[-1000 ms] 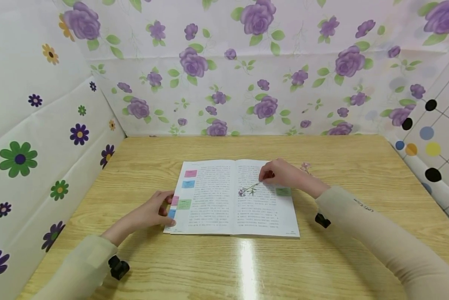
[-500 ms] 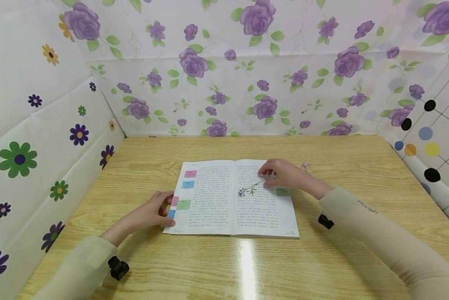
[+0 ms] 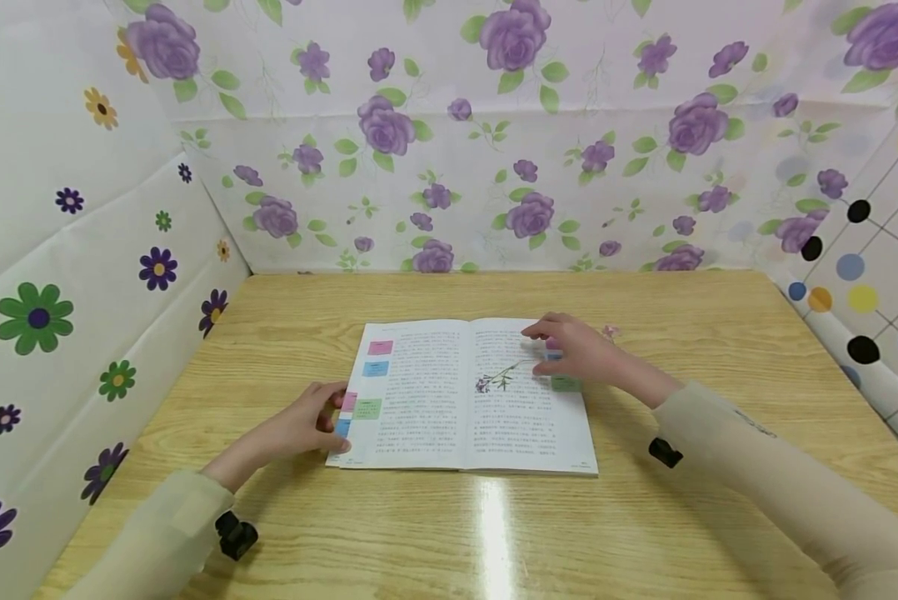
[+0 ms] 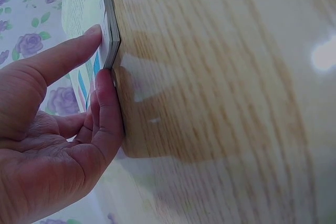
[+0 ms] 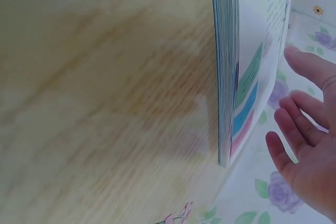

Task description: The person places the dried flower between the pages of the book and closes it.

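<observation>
An open book (image 3: 426, 433) lies on the table, its pages printed with text and coloured boxes along the margins. My left hand (image 3: 302, 422) grips the book's left edge, thumb on the page and fingers against the side; the left wrist view shows this thumb (image 4: 84, 48) near the corner. A thin flower sprig (image 3: 503, 379) with purplish blooms and narrow leaves rests on the right page. Above that page's outer margin hovers my right hand (image 3: 580, 350), fingers spread and holding nothing. The right wrist view shows these fingers (image 5: 294, 129) apart from the page.
Behind my right hand, a pink flower (image 3: 610, 332) lies on the wooden table (image 3: 404, 533). Floral cloth (image 3: 449, 192) stands along the back and sides. The book's thick page edge (image 5: 227, 77) faces right.
My right hand has let go of the sprig's stem, spread its fingers and drawn back to the right. The sprig stays on the page; my left hand has not moved.
</observation>
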Demonstrator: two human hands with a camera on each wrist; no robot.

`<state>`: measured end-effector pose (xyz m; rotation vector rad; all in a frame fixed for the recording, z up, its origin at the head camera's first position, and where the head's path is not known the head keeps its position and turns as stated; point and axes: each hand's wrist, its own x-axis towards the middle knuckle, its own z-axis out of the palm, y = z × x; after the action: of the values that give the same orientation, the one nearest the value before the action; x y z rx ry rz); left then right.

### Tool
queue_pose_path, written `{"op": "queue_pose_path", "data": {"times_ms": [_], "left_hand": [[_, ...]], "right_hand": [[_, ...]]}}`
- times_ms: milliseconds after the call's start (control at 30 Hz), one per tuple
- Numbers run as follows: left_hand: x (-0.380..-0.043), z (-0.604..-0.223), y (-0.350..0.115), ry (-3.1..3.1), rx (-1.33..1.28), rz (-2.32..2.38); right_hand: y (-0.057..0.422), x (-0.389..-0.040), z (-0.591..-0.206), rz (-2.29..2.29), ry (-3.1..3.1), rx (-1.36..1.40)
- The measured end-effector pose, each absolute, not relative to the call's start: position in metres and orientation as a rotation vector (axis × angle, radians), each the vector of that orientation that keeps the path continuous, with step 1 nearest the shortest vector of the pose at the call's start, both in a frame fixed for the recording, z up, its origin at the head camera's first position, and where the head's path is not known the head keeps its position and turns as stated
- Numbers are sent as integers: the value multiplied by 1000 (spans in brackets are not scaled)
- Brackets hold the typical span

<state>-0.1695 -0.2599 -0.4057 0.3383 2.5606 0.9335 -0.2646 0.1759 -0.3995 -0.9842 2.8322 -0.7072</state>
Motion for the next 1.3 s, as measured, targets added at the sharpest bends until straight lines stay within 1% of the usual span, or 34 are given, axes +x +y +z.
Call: {"op": "queue_pose_path", "data": {"times_ms": [567, 1300], "left_hand": [[-170, -406, -261, 2555, 359, 939], [-172, -408, -262, 2561, 340, 925]], "right_hand": [[189, -224, -392, -785, 2909, -1053], [179, -168, -411, -689, 2848, -1155]]}}
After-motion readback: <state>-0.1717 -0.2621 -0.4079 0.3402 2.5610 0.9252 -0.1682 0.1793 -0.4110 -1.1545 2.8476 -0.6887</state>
